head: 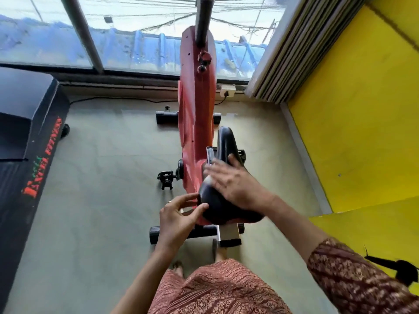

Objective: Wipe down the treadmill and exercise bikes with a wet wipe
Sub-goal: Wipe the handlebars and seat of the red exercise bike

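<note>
From the head camera, the person stands behind a red exercise bike (195, 123). Its black saddle (224, 141) is just in front of them. The right grip (231, 180) lies flat on the saddle top with its fingers spread. A pale sliver under the fingertips looks like the wet wipe (209, 179), though motion blur hides most of it. The left grip (179, 215) pinches the saddle's near left edge between thumb and curled fingers, bracing it.

To do this step well, I judge the strokes should run from the nose to the rear with a flat palm. The wipe should then fold over the rounded sides, where the braced edge helps.

The saddle is smooth, glossy padding and pear-shaped. The bike shell is hard moulded plastic. The black treadmill (27, 123), with red lettering, stands well apart on the left, on the dull tiled floor (102, 166).
</note>
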